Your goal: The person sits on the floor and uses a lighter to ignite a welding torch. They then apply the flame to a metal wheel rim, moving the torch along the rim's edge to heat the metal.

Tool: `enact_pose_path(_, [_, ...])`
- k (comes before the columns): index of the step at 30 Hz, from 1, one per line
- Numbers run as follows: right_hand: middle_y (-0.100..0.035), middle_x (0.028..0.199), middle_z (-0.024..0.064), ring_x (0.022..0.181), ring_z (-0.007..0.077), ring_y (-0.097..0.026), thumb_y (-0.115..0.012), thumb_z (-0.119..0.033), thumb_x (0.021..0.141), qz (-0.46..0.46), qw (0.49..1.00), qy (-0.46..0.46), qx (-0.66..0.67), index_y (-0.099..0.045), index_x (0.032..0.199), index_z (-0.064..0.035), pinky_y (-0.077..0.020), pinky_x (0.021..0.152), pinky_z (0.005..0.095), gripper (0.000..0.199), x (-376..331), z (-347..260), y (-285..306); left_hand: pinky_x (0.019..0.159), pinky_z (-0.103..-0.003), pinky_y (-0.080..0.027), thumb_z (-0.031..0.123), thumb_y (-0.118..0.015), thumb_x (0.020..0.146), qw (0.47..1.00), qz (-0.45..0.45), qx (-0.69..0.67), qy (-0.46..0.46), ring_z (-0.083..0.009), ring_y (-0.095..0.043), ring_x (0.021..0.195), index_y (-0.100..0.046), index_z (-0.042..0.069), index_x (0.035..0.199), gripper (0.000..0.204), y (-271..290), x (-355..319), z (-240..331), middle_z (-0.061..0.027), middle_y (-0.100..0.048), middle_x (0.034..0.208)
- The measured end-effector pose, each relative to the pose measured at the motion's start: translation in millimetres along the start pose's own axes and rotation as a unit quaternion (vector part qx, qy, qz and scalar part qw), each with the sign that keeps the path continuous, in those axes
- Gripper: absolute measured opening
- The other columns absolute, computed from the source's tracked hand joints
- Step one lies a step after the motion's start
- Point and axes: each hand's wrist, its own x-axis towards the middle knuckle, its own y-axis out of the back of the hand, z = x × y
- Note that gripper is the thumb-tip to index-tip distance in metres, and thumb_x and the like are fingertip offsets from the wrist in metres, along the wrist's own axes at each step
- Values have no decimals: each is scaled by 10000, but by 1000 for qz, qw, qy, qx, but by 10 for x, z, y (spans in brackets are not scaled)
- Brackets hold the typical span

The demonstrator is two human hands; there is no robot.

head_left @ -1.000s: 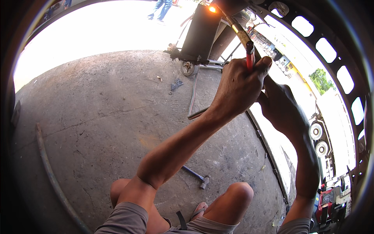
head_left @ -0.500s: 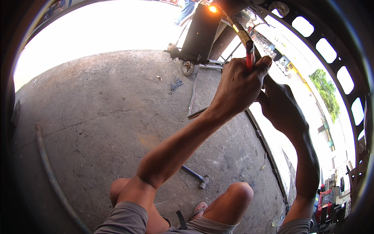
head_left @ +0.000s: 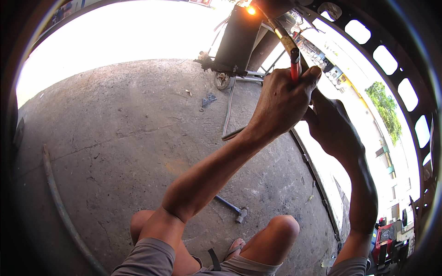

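Note:
A gas torch with a brass-coloured body and a red part at its rear slants up toward the top centre. My left hand is closed around the red part, thumb uppermost. Just behind and to the right, my right hand is curled close against it; its fingers are largely hidden, so what it holds I cannot make out. At the torch's far end an orange glow burns beside a dark, rounded metal part.
A wheeled stand with a dark panel is beyond my hands. On the concrete floor lie a hammer between my knees, a long pipe at left and a hose. A perforated metal frame curves along the right.
Both hands and the torch hold nearly still, and the glow persists. The blue-clad leg in the background at the top has gone from sight.

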Motion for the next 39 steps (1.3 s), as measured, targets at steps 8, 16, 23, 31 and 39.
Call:
enact_pose_path(8, [-770,830,159,639,278,-737,-676,-112,1062,-9,1000,-10,0,-653,1338,-102,-559,632,457,277,1,-24,26,531,-423,-407,371,-607,1097,1000,-5,2,20,-159,-512,526,-593,-35,704,565,-1,-5,9,-106,-544,552])
enact_pose_path(16, [-771,832,160,636,273,-734,-672,-108,1064,-11,1000,-2,12,-660,1340,-102,-560,632,457,277,13,-29,36,522,-419,-399,374,-606,1098,1000,3,14,-6,-156,-502,518,-588,-31,696,571,1,-4,0,-102,-541,547])
enact_pose_path(23, [-763,807,161,627,268,-730,-671,-121,1068,-14,1000,-15,4,-673,1316,-105,-555,626,455,248,7,-44,42,516,-416,-391,374,-604,1103,1000,-4,18,8,-154,-504,511,-588,-26,689,576,3,-4,-4,-98,-534,541])
enact_pose_path(31, [-756,792,159,616,272,-721,-664,-138,1078,-27,999,-32,12,-670,1316,-113,-547,616,464,240,7,-73,70,514,-419,-384,352,-604,1085,1000,1,11,-9,-158,-497,508,-576,-32,694,549,-8,0,-15,-101,-527,545])
enact_pose_path(39, [-757,795,161,611,263,-719,-654,-144,1086,-27,999,-26,-4,-678,1302,-106,-546,607,454,220,1,-73,87,506,-422,-385,346,-597,1085,1000,0,24,-15,-163,-506,494,-583,-32,705,536,-4,-5,2,-107,-528,541])
